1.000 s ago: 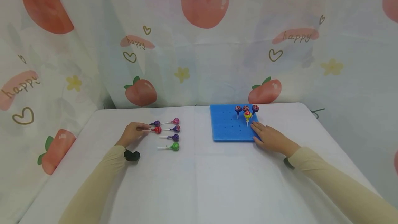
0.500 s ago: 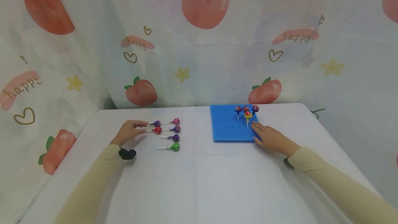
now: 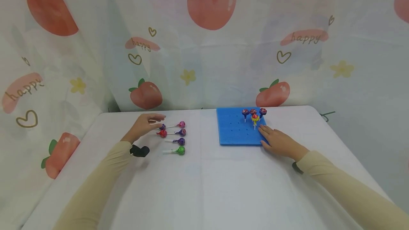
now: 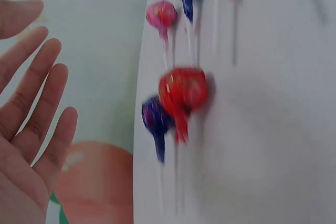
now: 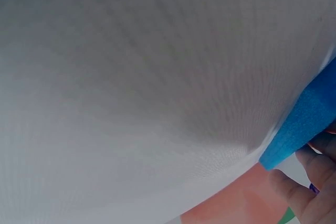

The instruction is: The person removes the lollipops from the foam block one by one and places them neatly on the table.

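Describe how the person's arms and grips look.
The left sleeve and right sleeve are long and plain beige. A black, round-ended object sits at the end of the left one; a dark, partly hidden piece shows near the right one's end. The left grip and right grip wear no gloves.

From afar I see loose lollipops (image 3: 181,151) right of the left hand (image 3: 143,127) on the desk (image 3: 179,191); left of the right hand (image 3: 281,143), the board (image 3: 227,137) holds standing lollipops (image 3: 255,118).
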Demonstrator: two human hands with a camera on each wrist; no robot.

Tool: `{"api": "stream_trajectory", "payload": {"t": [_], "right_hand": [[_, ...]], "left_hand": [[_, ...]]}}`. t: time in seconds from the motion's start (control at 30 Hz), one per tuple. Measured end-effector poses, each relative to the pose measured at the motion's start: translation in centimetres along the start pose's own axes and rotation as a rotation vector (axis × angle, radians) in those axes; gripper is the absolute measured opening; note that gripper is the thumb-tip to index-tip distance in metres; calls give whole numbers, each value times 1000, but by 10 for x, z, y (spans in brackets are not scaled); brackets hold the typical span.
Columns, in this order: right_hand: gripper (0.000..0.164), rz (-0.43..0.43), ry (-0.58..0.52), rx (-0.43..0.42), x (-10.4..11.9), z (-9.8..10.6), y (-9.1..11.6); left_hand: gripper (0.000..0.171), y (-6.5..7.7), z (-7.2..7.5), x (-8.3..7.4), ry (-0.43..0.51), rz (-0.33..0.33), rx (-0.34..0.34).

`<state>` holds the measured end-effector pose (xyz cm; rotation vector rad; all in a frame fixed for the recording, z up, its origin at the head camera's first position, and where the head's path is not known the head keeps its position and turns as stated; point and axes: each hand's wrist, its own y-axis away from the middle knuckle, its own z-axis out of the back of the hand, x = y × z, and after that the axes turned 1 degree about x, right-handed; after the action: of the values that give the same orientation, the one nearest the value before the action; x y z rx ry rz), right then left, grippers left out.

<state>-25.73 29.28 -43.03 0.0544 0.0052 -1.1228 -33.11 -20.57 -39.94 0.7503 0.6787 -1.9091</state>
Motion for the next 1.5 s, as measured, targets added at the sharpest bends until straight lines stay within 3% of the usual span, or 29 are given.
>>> {"api": "stream_trajectory", "payload": {"t": [0.33,0.67,0.9,1.13,1.5], "right_hand": [[58,27,-20,-47,1,0,2],[57,2,10,1,1,2,1],[59,-7,-2,9,-1,0,0],[59,-12,-21,12,-2,-1,0],[59,-8,-19,1,-1,0,1]], "left_hand": [[34,-27,-33,-42,45,-110,-12],[31,-64,-78,-79,117,-101,-27],[38,-89,-112,-89,141,-103,-12],[41,-106,-143,-99,206,-38,19],[43,-128,-186,-112,245,-11,51]]}}
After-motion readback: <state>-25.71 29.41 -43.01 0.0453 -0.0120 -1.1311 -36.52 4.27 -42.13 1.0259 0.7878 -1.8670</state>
